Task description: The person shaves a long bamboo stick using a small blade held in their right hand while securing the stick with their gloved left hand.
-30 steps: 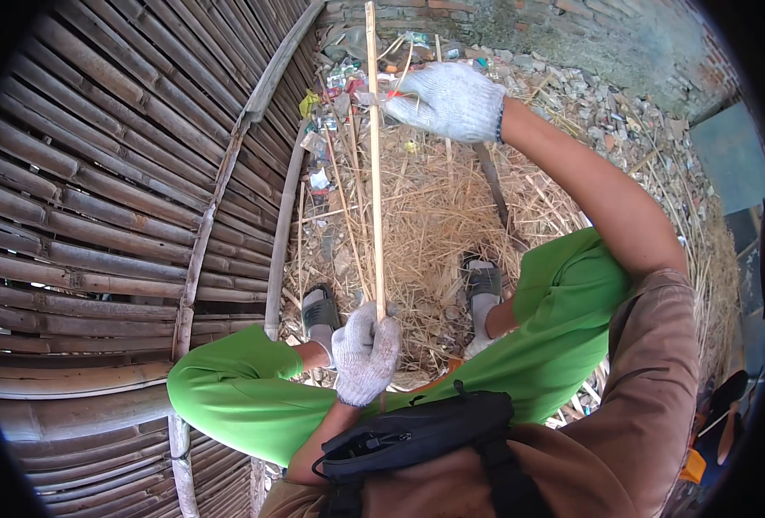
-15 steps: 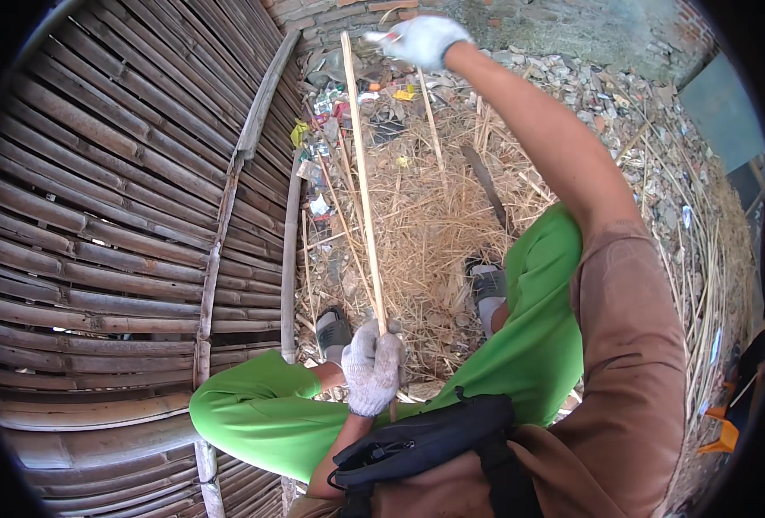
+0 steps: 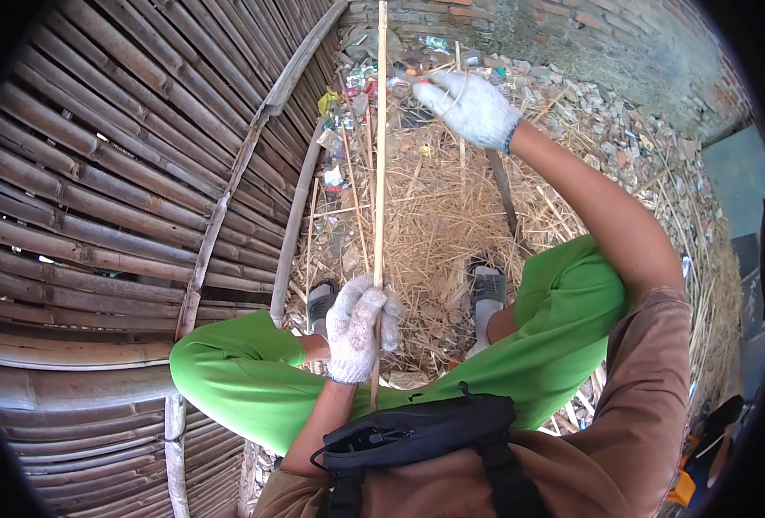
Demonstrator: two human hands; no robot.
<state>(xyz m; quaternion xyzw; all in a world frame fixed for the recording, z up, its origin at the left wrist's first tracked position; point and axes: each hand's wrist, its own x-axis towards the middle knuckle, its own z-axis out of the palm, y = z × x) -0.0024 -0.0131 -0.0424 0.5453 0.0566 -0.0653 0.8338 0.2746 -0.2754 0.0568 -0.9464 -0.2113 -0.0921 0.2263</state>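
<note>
A long, pale bamboo strip point(image 3: 380, 155) stands nearly upright in the picture, running from my lap toward the brick wall. My left hand point(image 3: 354, 332), in a whitish knitted glove, is wrapped round its lower part. To the right of the strip's far half is my right hand point(image 3: 473, 110), gloved too and apart from the strip. Its fingers are pressed together, with a small red spot at their tips. A thin curled fibre loops over this glove; what the fingers grip is too small to make out.
A bamboo slat wall point(image 3: 132, 173) rises on the left, and a brick wall point(image 3: 607, 43) at the back. Straw-like shavings point(image 3: 434, 216) cover the ground between my feet. A dark flat stick point(image 3: 505, 194) lies among them, with rubble and litter beyond.
My right hand has come nearer and to the right, away from the far wall. The left hand still grips the strip, which now stands straighter and has shifted away from me.
</note>
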